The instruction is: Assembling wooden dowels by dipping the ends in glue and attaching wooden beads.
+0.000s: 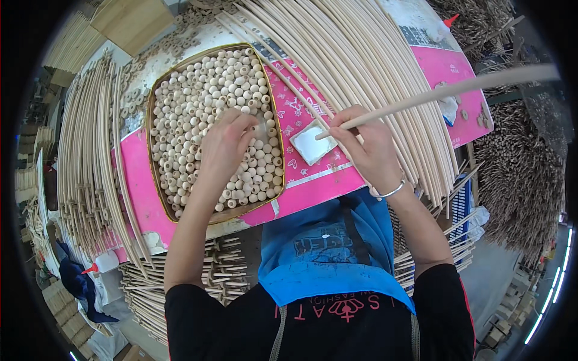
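Observation:
My left hand (226, 142) reaches into a shallow tray (244, 210) full of round wooden beads (195, 99), many with a visible hole. Its fingers are bent together near the tray's right side; whatever is between them is hidden. A long, pale wooden rod (445, 91) is pinched in my right hand (372, 149), slanting up to the right. The rod's near end is over a small square dish (295, 142) of white, glue-like stuff (313, 149); I cannot tell whether it touches. A bracelet circles my right wrist.
Long wooden rods (361, 78) lie side by side right of the tray. More rods (90, 156), several with rings, lie at the left. Wooden rings (144, 78) are scattered behind the tray. A white bottle with a red tip (107, 262) is at lower left. Bundled sticks (524, 174) stand at right.

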{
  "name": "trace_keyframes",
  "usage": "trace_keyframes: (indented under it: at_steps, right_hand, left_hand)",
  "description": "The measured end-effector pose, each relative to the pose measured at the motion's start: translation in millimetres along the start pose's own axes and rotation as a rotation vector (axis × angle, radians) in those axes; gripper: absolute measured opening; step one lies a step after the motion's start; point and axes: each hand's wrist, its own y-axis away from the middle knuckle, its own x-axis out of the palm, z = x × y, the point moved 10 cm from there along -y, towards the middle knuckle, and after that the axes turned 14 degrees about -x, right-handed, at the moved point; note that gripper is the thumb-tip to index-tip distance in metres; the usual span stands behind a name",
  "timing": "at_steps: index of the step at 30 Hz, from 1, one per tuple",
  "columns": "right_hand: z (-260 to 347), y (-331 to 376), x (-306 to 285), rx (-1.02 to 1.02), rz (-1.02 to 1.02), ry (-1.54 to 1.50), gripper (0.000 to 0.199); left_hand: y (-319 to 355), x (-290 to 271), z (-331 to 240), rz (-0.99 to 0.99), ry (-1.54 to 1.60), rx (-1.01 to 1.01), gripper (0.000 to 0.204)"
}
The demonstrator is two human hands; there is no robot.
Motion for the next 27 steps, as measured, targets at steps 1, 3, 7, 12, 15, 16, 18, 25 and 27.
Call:
trace_keyframes:
  at_steps: [1, 3, 7, 12, 15, 16, 18, 25, 27]
  right_hand:
    - [0.0, -0.9, 5.8, -0.010, 0.024, 0.041, 0.009]
    - [-7.2, 0.7, 12.5, -0.024, 0.056, 0.107, 0.009]
    - [-13.7, 3.4, 28.2, -0.012, 0.134, 0.149, 0.010]
    - [-19.6, 6.9, 35.8, -0.028, 0.174, 0.204, 0.008]
    - [-13.3, 4.2, 33.5, -0.034, 0.148, 0.169, 0.009]
    - [-10.3, 3.8, 31.3, -0.034, 0.148, 0.170, 0.009]
    - [-7.2, 3.7, 22.0, -0.008, 0.086, 0.102, 0.008]
    - [-31.5, 17.0, 15.4, 0.052, 0.053, 0.090, 0.009]
    - [-49.3, 20.8, 9.2, 0.183, 0.024, -0.033, 0.012]
  left_hand:
    - [2.3, 0.4, 8.2, 0.073, 0.287, -0.158, 0.019]
    - [10.8, 8.0, 11.0, 0.209, 0.710, -0.354, 0.021]
    - [37.5, 18.4, 9.0, 0.279, 0.977, -0.440, 0.025]
    - [45.3, 21.1, 9.4, 0.240, 1.171, -0.469, 0.026]
    - [46.8, 21.2, 9.6, 0.244, 1.173, -0.476, 0.027]
    - [46.9, 20.7, 8.8, 0.241, 1.192, -0.479, 0.026]
    - [46.0, 21.3, 8.8, 0.222, 1.218, -0.478, 0.026]
    - [40.4, 21.2, -3.6, 0.242, 1.227, -0.477, 0.024]
    - [40.4, 21.6, -3.8, 0.228, 1.244, -0.468, 0.024]
